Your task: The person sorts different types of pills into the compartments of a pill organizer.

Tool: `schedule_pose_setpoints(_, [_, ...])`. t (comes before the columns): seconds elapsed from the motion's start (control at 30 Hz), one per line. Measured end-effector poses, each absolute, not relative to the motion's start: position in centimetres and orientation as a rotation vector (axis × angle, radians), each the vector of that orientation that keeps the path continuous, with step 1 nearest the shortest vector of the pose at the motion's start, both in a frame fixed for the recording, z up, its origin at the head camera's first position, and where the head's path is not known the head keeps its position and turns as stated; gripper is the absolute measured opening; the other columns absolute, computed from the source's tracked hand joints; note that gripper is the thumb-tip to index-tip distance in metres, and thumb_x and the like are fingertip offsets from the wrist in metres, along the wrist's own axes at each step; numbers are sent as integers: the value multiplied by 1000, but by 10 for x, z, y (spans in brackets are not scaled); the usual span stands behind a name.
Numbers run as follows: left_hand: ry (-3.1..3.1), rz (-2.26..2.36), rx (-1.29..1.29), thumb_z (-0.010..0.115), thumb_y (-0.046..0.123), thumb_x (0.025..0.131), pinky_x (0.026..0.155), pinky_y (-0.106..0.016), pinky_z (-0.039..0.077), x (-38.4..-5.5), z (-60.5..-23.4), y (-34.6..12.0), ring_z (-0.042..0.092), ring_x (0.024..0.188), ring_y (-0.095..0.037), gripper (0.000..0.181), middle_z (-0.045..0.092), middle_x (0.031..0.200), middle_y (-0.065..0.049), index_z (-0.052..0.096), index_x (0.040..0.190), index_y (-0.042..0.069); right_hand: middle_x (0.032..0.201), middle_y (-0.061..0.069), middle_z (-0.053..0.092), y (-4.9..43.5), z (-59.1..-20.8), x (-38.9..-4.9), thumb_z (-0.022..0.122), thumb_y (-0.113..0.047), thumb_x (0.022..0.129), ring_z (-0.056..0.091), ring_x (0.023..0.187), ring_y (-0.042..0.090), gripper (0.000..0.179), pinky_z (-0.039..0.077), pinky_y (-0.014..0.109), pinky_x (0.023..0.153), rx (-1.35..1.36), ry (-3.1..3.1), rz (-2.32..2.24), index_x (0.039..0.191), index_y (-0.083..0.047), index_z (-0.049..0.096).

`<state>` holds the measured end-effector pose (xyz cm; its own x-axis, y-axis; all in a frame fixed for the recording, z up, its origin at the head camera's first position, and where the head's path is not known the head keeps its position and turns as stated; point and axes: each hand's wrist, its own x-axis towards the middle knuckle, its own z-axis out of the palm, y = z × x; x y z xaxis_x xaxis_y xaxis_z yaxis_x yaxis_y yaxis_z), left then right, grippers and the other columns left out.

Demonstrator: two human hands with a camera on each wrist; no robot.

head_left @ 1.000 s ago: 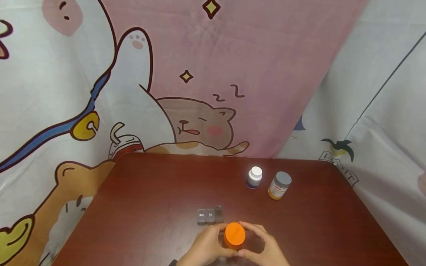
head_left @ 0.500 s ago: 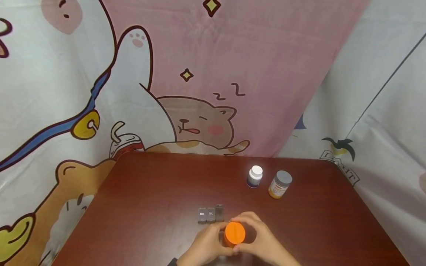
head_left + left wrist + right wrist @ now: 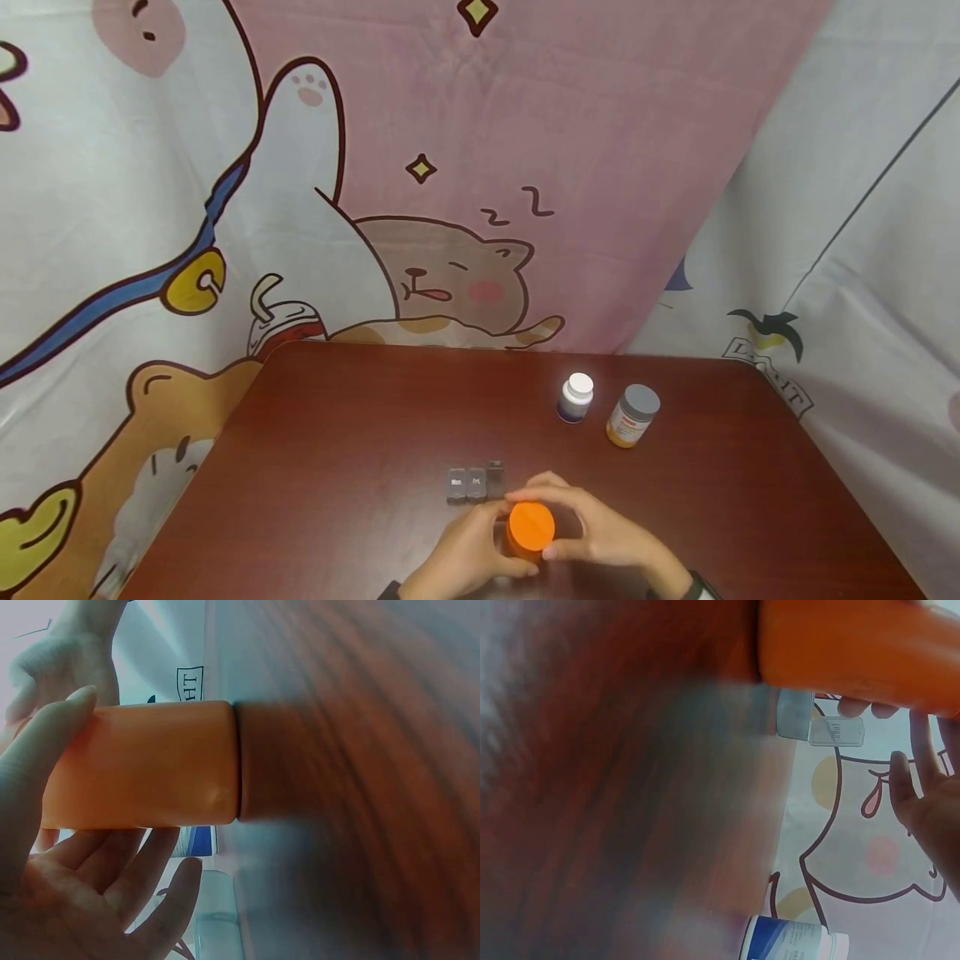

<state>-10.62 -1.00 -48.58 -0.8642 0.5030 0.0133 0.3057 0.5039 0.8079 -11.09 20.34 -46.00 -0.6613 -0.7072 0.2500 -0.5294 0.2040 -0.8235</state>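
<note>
An orange pill bottle (image 3: 532, 527) with an orange cap stands upright on the table; its side (image 3: 150, 765) fills much of the left wrist view. My left hand (image 3: 467, 552) grips it from the left, thumb on the near side and fingers behind. From the right, my right hand (image 3: 600, 527) holds the top between thumb and index finger at the cap's edge. Just behind the left hand lies a small grey pill organizer (image 3: 467, 484) with labelled compartments. One of its lids (image 3: 838, 731) is raised.
Farther back on the right stand a white bottle (image 3: 575, 398) with a dark blue base and an amber jar (image 3: 633, 417) with a grey lid. The dark red table (image 3: 337, 433) ends against a printed cloth (image 3: 637, 167) at the back.
My right hand has turned about the cap: its index finger has moved left along the far side and its thumb right. The left hand and bottle stay nearly in place.
</note>
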Motion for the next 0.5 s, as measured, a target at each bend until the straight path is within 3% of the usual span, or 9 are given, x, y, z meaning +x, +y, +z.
schedule_pose_setpoints(0.13, [2512,1283,692,82,45,60,87,-49,52,-106,-486,-10,59,101,-9,66,68,114,9,62,120,23,126,2,54,204,-464,-95,73,-18,79,49,114,18,65,45,54,94,-1031,2474,-1478,138,-16,46])
schedule_pose_setpoints(0.27, [2481,1297,684,82,45,60,88,-53,51,-107,-486,-11,59,99,-8,63,69,111,10,63,117,24,122,-2,55,196,-467,-72,79,-28,71,50,110,21,62,44,64,88,-537,2722,-1521,128,-27,56])
schedule_pose_setpoints(0.4, [2446,1329,655,82,45,60,89,-56,50,-106,-485,-11,59,97,-8,60,69,108,12,64,115,26,114,-3,58,182,-470,-52,83,-32,64,52,103,23,56,45,62,86,-114,2863,-1586,117,-29,64])
schedule_pose_setpoints(0.5, [2425,1347,644,82,45,61,89,-56,50,-105,-484,-11,59,98,-8,59,68,108,13,64,115,28,112,-3,58,174,-471,-44,84,-29,63,52,101,19,56,45,61,85,-28,2881,-1635,116,-27,64])
